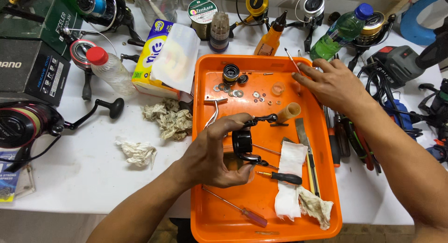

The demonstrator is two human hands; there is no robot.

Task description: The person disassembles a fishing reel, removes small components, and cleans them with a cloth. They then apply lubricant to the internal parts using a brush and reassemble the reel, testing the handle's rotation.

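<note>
A black fishing reel body (243, 142) is gripped in the left hand (212, 154), fingers and thumb closed around it, over the middle of the orange tray (219, 224). The reel's handle arm juts out past the fingertips toward the tray's centre. The right hand (333, 84) is held open at the tray's upper right rim, fingers spread, with a thin brush (293, 60) touched at its fingertips; whether the brush is actually pinched cannot be told. Inside the tray, washers and small rings (233, 91) are scattered near the far wall, a black-handled screwdriver (280, 177) lies just right of the reel, and folded white paper (290, 177) is laid beside it. The tray is set on a white table (93, 177), where crumpled tissue (169, 118) lies to the tray's left and a green bottle (340, 32) stands beyond its far right corner.
</note>
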